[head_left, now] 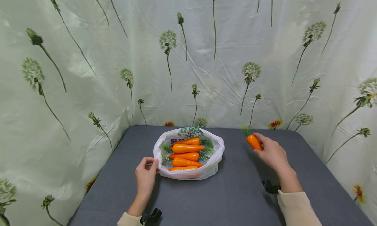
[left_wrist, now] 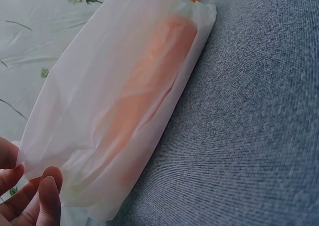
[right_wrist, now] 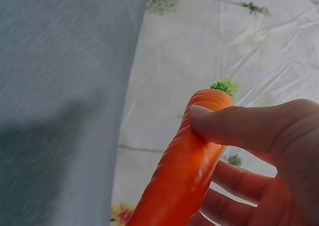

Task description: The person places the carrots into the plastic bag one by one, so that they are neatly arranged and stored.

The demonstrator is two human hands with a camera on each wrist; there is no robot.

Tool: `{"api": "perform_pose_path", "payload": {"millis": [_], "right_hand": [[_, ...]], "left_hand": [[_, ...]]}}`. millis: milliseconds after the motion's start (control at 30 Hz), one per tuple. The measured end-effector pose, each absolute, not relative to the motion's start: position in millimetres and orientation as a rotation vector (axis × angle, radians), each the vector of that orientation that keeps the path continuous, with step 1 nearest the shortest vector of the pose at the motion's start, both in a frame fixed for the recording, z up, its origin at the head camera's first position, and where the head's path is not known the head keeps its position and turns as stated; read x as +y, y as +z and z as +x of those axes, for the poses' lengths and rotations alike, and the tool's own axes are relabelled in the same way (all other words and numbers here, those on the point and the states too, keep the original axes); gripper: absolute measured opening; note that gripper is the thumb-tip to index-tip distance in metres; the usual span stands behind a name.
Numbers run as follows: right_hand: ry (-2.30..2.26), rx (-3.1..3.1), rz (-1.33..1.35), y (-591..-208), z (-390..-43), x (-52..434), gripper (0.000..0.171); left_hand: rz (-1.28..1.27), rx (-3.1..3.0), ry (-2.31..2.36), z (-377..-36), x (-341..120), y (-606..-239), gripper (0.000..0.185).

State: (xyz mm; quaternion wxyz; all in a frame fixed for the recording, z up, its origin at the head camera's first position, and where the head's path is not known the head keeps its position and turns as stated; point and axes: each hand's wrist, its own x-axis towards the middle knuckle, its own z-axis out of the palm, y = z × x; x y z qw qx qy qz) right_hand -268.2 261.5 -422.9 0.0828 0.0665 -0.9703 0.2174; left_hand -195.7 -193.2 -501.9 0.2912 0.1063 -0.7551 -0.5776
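A white plastic bag [head_left: 218,157] sits mouth-up on the table with several orange carrots [head_left: 187,148] lying inside, their green tops pointing both ways. My left hand [head_left: 146,173] pinches the bag's left rim between thumb and fingers. Seen from the left wrist, the bag [left_wrist: 75,106] is thin and lets an orange shape show through its side. To the right of the bag, my right hand [head_left: 274,154] holds one carrot [head_left: 254,142] above the table. In the right wrist view the thumb presses on this carrot [right_wrist: 184,161] near its green top, with fingers behind it.
A dark grey cloth covers the table [head_left: 188,199]. Behind it and along both sides hangs a pale curtain [head_left: 206,72] printed with dandelions. A black band [head_left: 271,186] is on the right wrist, another [head_left: 151,216] on the left.
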Motion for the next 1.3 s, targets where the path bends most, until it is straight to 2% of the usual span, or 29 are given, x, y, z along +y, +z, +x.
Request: {"api": "perform_pose_path", "payload": {"millis": [633, 1033, 1300], "right_hand": [[0.633, -2.754, 0.525, -383, -284, 171, 0.07], [0.509, -2.719, 0.798, -381, -296, 112, 0.067], [0.392, -2.742, 0.977, -388, -309, 86, 0.07]], "left_hand": [[0.292, -2.022, -1.535, -195, -194, -501, 0.011], [0.267, -1.999, -1.594, -194, -194, -500, 0.013], [0.23, -1.984, -1.607, -193, -192, -496, 0.007]]}}
